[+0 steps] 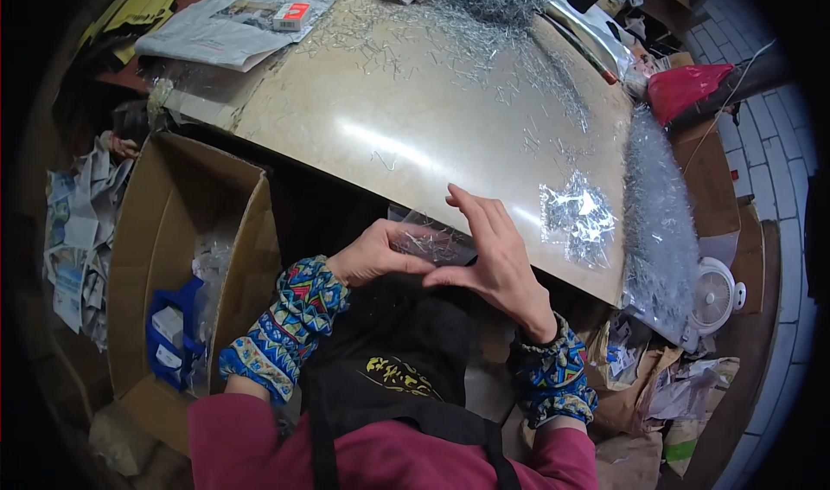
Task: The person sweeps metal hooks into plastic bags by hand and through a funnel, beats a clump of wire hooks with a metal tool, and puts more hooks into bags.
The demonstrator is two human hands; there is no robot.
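Just off the table's near edge, a clear plastic bag with thin shiny metal pieces in it is held in front of my apron. My left hand grips the bag's left side between thumb and fingers. On the other side, my right hand is open, its fingers raised and apart and its thumb stretched toward the bag; whether the thumb touches it I cannot tell. Another clear bag of metal pieces lies flat on the table. Loose bent wire pieces form a heap at the back, with strays spread forward.
A cardboard box with a blue bag in it stands at left. A newspaper-like sheet bears a small red-and-white box. To the right are a shiny silvery mass, a white fan and a pink bag.
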